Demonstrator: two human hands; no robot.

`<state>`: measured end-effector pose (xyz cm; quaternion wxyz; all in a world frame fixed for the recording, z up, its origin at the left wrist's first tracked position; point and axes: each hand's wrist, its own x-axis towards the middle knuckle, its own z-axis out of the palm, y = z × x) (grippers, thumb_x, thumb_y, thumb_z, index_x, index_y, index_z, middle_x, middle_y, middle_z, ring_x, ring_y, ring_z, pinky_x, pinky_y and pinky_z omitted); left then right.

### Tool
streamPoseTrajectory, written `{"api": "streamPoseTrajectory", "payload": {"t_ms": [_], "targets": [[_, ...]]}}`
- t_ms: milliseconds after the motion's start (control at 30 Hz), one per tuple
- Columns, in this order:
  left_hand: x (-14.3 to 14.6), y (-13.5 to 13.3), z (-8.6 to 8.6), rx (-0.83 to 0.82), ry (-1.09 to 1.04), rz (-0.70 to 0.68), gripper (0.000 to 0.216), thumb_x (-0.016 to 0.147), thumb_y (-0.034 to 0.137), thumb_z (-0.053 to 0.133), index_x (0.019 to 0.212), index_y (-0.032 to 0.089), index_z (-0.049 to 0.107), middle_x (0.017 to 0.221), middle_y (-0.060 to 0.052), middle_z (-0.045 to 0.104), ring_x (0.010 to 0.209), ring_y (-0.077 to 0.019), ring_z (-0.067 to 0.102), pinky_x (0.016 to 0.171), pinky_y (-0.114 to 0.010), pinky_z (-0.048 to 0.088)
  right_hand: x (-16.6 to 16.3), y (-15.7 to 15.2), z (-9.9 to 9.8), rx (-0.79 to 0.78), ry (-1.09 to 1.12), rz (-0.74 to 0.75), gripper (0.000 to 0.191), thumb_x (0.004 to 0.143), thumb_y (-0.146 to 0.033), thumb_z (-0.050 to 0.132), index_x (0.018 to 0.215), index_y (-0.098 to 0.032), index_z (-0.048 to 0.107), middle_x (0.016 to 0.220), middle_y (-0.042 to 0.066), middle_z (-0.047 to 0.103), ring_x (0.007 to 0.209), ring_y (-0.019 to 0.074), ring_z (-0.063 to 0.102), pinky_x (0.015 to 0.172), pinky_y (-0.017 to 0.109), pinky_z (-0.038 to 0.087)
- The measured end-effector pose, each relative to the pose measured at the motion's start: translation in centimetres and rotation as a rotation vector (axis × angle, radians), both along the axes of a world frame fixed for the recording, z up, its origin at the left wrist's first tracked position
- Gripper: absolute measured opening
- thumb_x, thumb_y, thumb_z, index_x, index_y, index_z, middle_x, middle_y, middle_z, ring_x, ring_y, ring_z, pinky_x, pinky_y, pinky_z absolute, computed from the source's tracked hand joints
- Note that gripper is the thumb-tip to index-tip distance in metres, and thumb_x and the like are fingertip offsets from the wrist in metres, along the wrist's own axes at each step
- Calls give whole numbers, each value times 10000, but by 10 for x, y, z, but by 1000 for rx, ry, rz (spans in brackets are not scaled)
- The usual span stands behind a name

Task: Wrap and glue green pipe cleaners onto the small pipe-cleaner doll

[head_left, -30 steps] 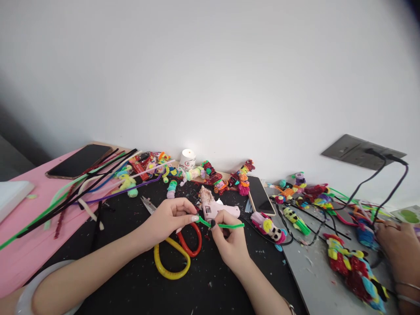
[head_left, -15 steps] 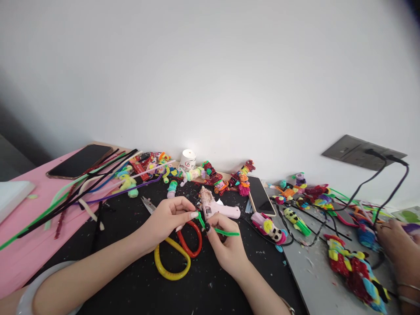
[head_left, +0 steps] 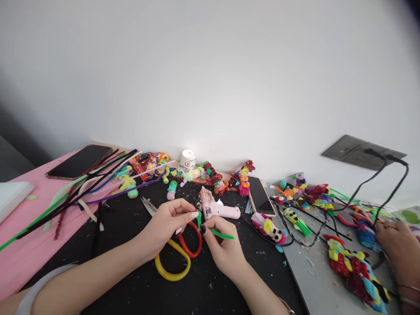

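Observation:
Between my two hands is a short green pipe cleaner, bent near its left end. My left hand pinches that bent end between thumb and fingertips. My right hand grips it a little lower down, and the loose tail sticks out to the right past my fingers. Below my hands lie scissors with one yellow and one red handle loop, their blades pointing up and left, partly covered by my left hand. Just behind my hands a pale pink glue gun rests on the black table surface.
Loose pipe cleaners spread over a pink sheet at left, beside a phone. Pipe-cleaner figures, a paper cup and another phone line the wall. At right, a co-worker's hand is near figures and plugged-in cords.
My right hand has shifted slightly left and down, and the green tail has swung a little lower and left with it. My left hand keeps its pinch nearly in place.

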<state>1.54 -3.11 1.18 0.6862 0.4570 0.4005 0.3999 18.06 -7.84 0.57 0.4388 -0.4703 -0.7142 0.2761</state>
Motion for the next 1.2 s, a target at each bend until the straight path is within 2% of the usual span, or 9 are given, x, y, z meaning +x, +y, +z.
{"api": "streamPoseTrajectory", "payload": {"t_ms": [433, 700, 833, 933, 1067, 1200], "targets": [[5, -7, 1, -36, -42, -8, 222, 689, 298, 719, 731, 145, 564, 558, 77, 502, 394, -12, 300, 407, -178, 198, -5, 0, -1, 82, -55, 5, 150, 840, -145, 523, 724, -172, 614, 636, -1, 597, 563, 115, 522, 546, 215, 402], [3, -5, 3, 3, 16, 4, 244, 694, 345, 710, 730, 143, 579, 564, 65, 495, 394, -25, 311, 410, -187, 209, -4, 0, -1, 44, -46, -29, 157, 846, -173, 529, 742, -177, 647, 666, 15, 641, 568, 130, 546, 549, 232, 418], [-1, 1, 3, 110, 108, 7, 215, 743, 354, 658, 802, 147, 645, 501, 73, 467, 401, -49, 345, 430, -194, 269, 1, 3, -3, 9, -2, -142, 158, 863, -214, 499, 783, -158, 622, 579, -14, 532, 471, 103, 428, 461, 221, 330], [-5, 4, 2, 186, 199, -59, 229, 776, 346, 614, 879, 152, 682, 451, 71, 457, 417, -78, 391, 459, -207, 336, 6, 6, -3, 3, 31, -219, 212, 887, -267, 473, 710, -170, 540, 531, -49, 418, 459, 95, 348, 449, 220, 272], [-5, 4, 3, 222, 274, -158, 247, 776, 340, 609, 923, 157, 688, 449, 65, 473, 419, -96, 430, 456, -215, 366, 11, 7, -2, -18, 50, -258, 281, 913, -314, 424, 665, -186, 459, 567, -46, 400, 521, 108, 346, 494, 227, 279], [-5, 4, 5, 231, 272, -169, 188, 760, 319, 623, 870, 170, 655, 478, 65, 482, 409, -92, 431, 439, -211, 387, 13, 9, -3, -45, 86, -275, 287, 911, -315, 415, 653, -189, 433, 588, -45, 385, 547, 111, 346, 508, 229, 286]]}}
